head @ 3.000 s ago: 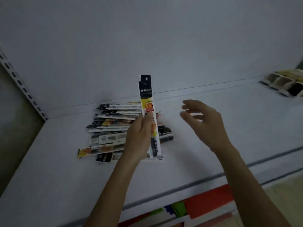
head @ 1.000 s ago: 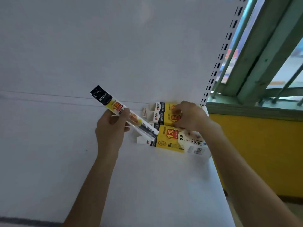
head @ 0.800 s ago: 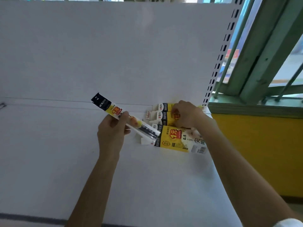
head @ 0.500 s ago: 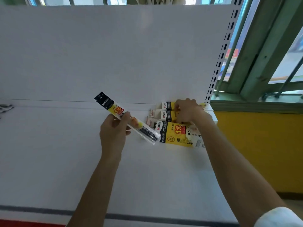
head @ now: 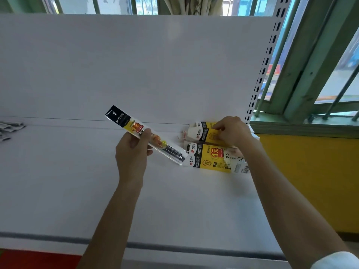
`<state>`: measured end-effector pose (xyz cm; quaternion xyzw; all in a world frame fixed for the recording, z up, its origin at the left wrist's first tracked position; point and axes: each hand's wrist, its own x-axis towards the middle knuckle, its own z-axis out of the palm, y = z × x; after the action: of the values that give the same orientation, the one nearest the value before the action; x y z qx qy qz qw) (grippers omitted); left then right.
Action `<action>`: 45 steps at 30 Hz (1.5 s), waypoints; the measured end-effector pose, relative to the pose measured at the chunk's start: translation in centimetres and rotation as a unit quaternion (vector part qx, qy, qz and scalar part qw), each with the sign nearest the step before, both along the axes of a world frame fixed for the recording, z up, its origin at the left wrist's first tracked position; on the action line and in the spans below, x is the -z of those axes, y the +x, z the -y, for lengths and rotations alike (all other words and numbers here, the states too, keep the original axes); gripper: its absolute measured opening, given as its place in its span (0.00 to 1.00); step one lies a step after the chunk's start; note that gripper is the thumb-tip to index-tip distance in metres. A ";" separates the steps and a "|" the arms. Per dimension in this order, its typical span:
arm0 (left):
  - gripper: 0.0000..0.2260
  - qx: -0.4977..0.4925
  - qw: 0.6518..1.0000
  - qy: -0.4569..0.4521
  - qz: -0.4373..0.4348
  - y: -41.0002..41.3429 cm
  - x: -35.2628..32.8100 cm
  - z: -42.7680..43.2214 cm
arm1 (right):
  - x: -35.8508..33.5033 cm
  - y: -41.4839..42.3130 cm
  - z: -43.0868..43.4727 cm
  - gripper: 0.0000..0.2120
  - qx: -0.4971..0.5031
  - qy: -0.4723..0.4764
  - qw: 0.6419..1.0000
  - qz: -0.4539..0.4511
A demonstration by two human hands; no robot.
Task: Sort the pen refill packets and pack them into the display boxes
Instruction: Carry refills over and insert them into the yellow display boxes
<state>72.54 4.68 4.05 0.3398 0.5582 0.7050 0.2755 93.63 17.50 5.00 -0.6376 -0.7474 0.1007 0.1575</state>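
Note:
My left hand [head: 132, 152] pinches a long clear pen refill packet [head: 136, 129] with a black and yellow header. The packet slants down to the right, and its lower end touches the mouth of the nearest display box [head: 213, 158]. That yellow, white and black box lies on its side on the white shelf [head: 77, 181]. Two more display boxes [head: 202, 131] lie behind it against the shelf's back panel. My right hand [head: 231, 131] grips the middle box with curled fingers.
A pile of other refill packets [head: 9, 127] shows at the far left edge of the shelf. A perforated upright [head: 260, 74] and a green window frame [head: 303, 65] stand to the right, with a yellow wall [head: 310, 181] beyond the shelf's right end.
I turned from the packet pile to the boxes at the shelf's right end. My left hand brought the packet along and lowered its end to the nearest box. My right hand took hold of the boxes.

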 end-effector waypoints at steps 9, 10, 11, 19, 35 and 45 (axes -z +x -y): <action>0.05 -0.085 0.985 0.135 0.059 0.2 -2.0 0.4 | -3.5 2.1 4.7 0.14 -0.144 0.218 0.962 -0.078; 0.06 -0.093 0.982 0.150 0.074 0.4 -2.0 0.6 | -3.7 2.1 5.6 0.14 -0.160 0.206 0.963 -0.072; 0.07 -0.104 0.977 0.164 0.089 0.5 -1.9 0.8 | -4.0 2.1 6.6 0.17 -0.170 0.189 0.965 -0.069; 0.04 -0.086 0.979 0.144 0.119 1.1 1.0 2.3 | -2.3 1.0 12.4 0.30 -0.131 0.090 0.987 0.039; 0.06 0.070 0.981 -0.066 -0.166 -1.5 3.7 5.5 | 0.7 -0.7 17.8 0.31 -0.089 0.047 0.995 0.000; 0.05 0.094 0.939 -0.034 -0.328 0.4 2.7 5.7 | -0.2 -0.1 16.1 0.32 -0.139 0.015 0.990 -0.015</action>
<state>72.94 -1.07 1.36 0.5936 0.6069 0.5056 0.1539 93.50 1.39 5.24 -0.5238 -0.8275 0.1197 0.1627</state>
